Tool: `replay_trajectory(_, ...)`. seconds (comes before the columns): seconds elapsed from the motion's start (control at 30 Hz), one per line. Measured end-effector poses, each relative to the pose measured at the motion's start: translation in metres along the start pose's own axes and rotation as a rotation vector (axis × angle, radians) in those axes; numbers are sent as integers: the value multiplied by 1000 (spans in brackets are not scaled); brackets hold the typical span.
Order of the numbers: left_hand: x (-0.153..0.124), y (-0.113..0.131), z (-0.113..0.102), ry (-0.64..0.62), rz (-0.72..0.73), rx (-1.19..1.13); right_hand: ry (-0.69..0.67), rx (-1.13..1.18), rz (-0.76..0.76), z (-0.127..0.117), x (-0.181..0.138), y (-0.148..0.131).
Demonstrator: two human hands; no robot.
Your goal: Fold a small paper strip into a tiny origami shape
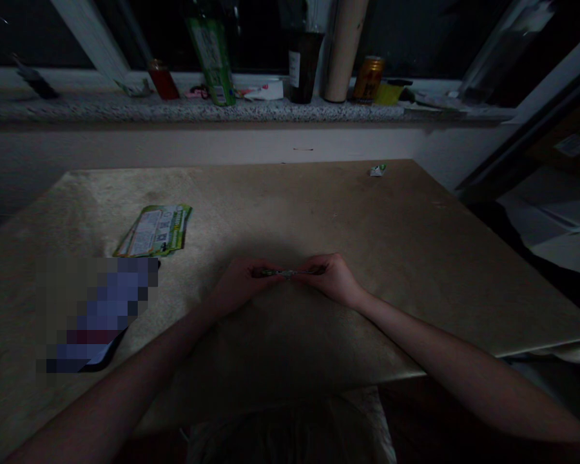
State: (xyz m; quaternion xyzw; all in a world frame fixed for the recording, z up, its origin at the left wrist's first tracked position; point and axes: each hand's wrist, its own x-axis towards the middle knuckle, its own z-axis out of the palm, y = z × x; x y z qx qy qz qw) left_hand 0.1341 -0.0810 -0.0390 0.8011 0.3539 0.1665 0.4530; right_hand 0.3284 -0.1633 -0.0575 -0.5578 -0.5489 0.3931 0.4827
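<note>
Both hands meet over the middle of the table (280, 212), one at each end of a small, thin packet (288, 274) seen nearly edge-on. My left hand (244, 280) pinches its left end between thumb and fingers. At the other end my right hand (331, 278) has the same kind of pinch. The packet looks greenish-grey; its print is too dark to read. To the left lie several flat green and white packets (154, 231), overlapping in a small stack.
A phone (111, 309), its screen blurred out, lies left of my left forearm. A crumpled bit of wrapper (377, 171) is near the far edge. On the granite windowsill (261, 113) stand a green bottle (215, 61), a red jar (164, 80), a dark cup, a cardboard tube and a can (368, 78).
</note>
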Motion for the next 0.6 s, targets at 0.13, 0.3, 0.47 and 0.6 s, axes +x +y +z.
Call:
replay_trajectory(0.13, -1, -1, 1, 5, 15, 16, 9, 3, 4, 0, 0, -1)
replay_trajectory(0.3, -4, 2, 1, 6, 7, -15, 12, 22, 37, 0, 1, -1)
replay_trajectory(0.47, -4, 1, 0, 41, -34, -23, -45, 112, 36, -2, 2, -3)
replay_trajectory(0.6, -3, 0, 1, 46, -24, 9, -140, 70, 20, -4, 1, -5)
